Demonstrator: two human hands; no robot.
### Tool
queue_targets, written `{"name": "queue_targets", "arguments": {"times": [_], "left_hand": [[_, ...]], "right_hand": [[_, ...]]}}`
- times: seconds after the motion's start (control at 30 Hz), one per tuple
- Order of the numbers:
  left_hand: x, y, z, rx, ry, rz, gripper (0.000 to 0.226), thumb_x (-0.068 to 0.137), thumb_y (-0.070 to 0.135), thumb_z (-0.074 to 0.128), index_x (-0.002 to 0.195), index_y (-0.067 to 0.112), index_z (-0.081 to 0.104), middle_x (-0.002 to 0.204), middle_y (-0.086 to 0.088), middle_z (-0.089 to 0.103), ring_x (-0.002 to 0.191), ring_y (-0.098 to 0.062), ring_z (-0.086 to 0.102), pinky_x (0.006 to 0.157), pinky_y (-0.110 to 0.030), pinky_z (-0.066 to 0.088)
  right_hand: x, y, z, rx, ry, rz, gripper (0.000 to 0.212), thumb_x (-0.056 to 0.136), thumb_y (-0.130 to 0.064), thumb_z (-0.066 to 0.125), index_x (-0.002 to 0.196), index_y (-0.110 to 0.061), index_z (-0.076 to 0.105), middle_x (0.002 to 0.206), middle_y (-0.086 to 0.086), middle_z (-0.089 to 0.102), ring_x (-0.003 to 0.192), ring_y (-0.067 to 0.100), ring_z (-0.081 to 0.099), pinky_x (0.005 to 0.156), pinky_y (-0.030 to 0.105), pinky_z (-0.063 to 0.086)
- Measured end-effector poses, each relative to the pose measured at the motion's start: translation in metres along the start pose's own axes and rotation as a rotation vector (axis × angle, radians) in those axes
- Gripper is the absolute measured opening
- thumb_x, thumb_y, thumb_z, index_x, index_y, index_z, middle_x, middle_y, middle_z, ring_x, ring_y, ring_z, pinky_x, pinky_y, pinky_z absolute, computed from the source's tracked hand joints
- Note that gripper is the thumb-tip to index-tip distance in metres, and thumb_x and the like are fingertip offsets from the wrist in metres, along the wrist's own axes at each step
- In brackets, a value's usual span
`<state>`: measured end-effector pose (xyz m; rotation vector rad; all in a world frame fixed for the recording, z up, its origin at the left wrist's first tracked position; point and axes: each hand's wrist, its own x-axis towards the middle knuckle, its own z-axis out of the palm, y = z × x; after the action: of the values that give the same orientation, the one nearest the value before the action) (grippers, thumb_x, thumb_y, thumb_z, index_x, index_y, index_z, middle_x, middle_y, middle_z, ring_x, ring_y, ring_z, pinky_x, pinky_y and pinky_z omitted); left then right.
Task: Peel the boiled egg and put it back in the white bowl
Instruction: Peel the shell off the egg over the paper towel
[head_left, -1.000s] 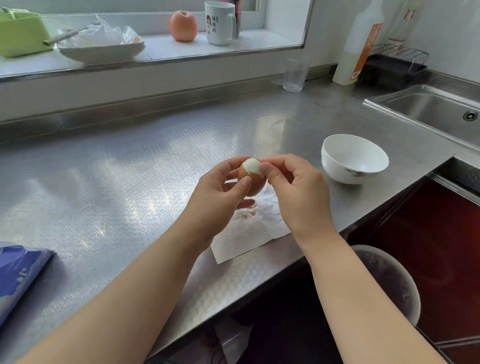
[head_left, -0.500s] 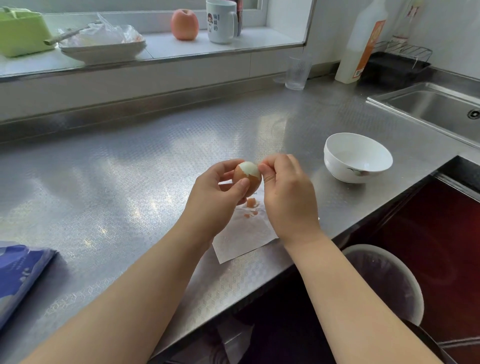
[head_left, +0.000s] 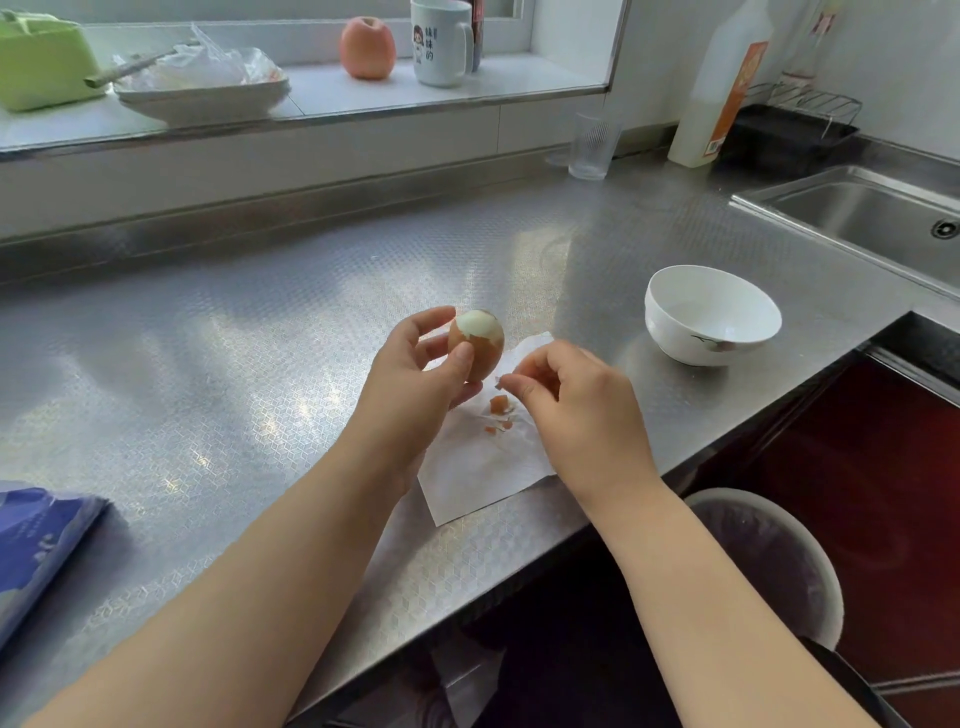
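A brown boiled egg with its top peeled white stands upright in my left hand, held between thumb and fingers above the steel counter. To its right and lower, my right hand hovers over a white paper napkin, fingertips pinched on a tiny shell fragment. A few brown shell bits lie on the napkin. The white bowl stands empty on the counter to the right, apart from both hands.
A sink is at the far right. A clear glass and a white bottle stand at the back. The sill holds an apple, a mug and a dish. A bin sits below the counter edge, a blue packet at left.
My right hand has left the egg and dropped down to the right over the napkin with a shell piece. More white shows on the egg. Shell bits lie on the napkin.
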<state>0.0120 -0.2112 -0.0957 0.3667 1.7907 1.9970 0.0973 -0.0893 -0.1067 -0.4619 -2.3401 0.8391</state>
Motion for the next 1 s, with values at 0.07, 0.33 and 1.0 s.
{"name": "queue_targets", "arguments": {"times": [0.07,0.33,1.0], "left_hand": [[0.000,0.002,0.000,-0.084,-0.029,-0.037,0.029,0.098,0.006,0.056,0.127,0.014,0.056,0.124,-0.012,0.066,0.103,-0.018,0.072,0.085,-0.029,0.059],[0.000,0.005,-0.003,-0.208,-0.170,-0.061,0.026,0.100,0.003,0.052,0.125,0.007,0.056,0.112,-0.013,0.070,0.094,-0.018,0.072,0.081,-0.027,0.060],[-0.005,0.009,-0.003,0.151,-0.206,0.133,0.043,0.078,0.004,0.081,0.109,0.029,0.067,0.116,-0.003,0.068,0.093,-0.012,0.074,0.068,-0.016,0.055]], "right_hand": [[0.001,0.002,-0.001,-0.008,-0.067,0.019,0.009,0.089,-0.019,0.065,0.085,-0.014,0.070,0.082,-0.003,0.066,0.080,0.014,0.059,0.066,0.015,0.038],[0.014,0.000,-0.016,0.299,-0.060,0.175,0.020,0.088,-0.012,0.065,0.101,-0.026,0.071,0.087,-0.008,0.073,0.085,0.006,0.069,0.086,0.027,0.053],[0.029,-0.008,-0.028,0.393,-0.108,0.112,0.004,0.085,-0.027,0.071,0.085,-0.029,0.074,0.076,-0.016,0.073,0.072,-0.001,0.065,0.071,0.020,0.051]]}}
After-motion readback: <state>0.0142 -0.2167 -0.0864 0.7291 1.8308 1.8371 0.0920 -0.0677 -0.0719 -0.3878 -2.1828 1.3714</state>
